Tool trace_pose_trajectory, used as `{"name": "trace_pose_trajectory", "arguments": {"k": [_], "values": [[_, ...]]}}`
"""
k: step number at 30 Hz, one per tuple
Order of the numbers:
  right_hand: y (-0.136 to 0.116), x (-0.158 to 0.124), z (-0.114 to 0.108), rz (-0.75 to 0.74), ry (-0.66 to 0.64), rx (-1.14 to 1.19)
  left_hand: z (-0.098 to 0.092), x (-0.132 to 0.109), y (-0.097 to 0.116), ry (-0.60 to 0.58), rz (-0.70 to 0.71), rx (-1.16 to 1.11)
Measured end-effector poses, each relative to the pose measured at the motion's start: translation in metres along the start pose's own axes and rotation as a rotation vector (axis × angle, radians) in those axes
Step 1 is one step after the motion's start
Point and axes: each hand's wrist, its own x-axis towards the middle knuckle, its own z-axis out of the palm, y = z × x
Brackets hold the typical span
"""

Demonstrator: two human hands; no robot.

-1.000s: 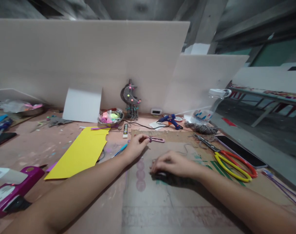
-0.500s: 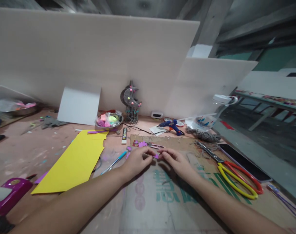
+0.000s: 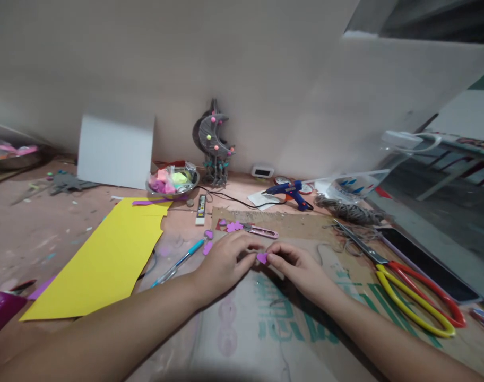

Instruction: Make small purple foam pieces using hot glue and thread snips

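Observation:
A small purple piece (image 3: 262, 258) is between my two hands above the cardboard (image 3: 242, 329). My right hand (image 3: 300, 268) pinches its right edge between thumb and forefinger. Curled close at its left side, my left hand (image 3: 228, 260) has thumb and fingertips near or on the piece; contact is too small to make out. Just beyond the hands lie a purple flower shape (image 3: 234, 226) and a pink-handled cutter (image 3: 262, 231). More purple bits (image 3: 207, 248) and a blue pen (image 3: 180, 261) are left of my left hand.
Yellow sheet (image 3: 102, 260) at left; bowl of coloured clay (image 3: 173, 181), moon ornament (image 3: 213, 135) and blue glue gun (image 3: 290, 193) behind. Large scissors (image 3: 413, 292), a phone (image 3: 429, 263) and grey yarn (image 3: 349, 210) at right. A magenta tool (image 3: 3, 313) sits at the left edge.
The view has moved closer and tilted down. The purple piece has turned and shows more of its face between the fingertips. Both hands stay close together.

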Motion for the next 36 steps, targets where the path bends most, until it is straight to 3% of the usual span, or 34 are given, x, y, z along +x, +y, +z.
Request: {"name": "trace_pose_trajectory", "arguments": {"k": [6,13,18,28,36], "values": [[0.005,-0.001,-0.001,-0.009,0.055,0.01,-0.004,0.005,0.002,-0.027,-0.184,-0.096],[0.005,-0.003,-0.002,-0.041,0.084,-0.097,-0.007,0.008,0.008,-0.089,-0.217,-0.059],[0.0,-0.003,0.0,-0.004,0.084,-0.048,-0.007,0.009,0.011,-0.107,-0.298,-0.099],[-0.001,-0.001,0.004,-0.059,0.098,-0.215,-0.006,0.01,0.01,-0.109,-0.282,-0.059],[0.002,0.0,0.002,-0.068,0.075,-0.191,-0.006,0.009,0.003,-0.093,-0.288,-0.187]]}}
